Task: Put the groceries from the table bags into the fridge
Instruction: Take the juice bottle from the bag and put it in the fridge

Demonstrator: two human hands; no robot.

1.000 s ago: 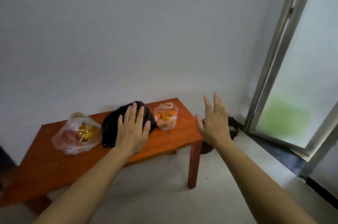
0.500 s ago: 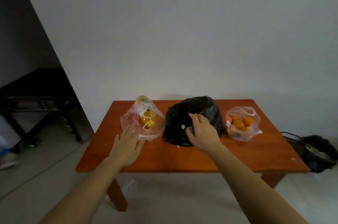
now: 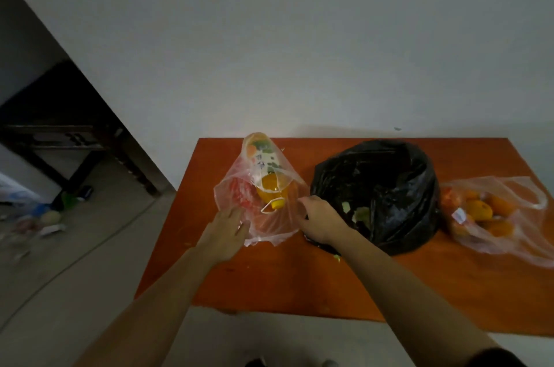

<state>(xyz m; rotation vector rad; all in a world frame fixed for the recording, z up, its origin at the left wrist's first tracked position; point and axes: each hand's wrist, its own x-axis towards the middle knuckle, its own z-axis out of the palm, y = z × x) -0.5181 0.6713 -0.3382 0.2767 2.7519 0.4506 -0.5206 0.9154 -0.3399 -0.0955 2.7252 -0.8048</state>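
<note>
On the orange desk [image 3: 299,276], the clear bag [image 3: 278,222] holding the juice bottle [image 3: 266,174] is now flanked, the left grip [image 3: 226,228] laid wide against it and the right grip [image 3: 319,221], shifted off the black bag [image 3: 398,195], curled at its edge, any pinch untellable, so unpacking is judged imminent.

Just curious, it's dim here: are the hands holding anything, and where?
The right hand seems to pinch the clear bag at its right edge; the left hand only touches its left side.
</note>
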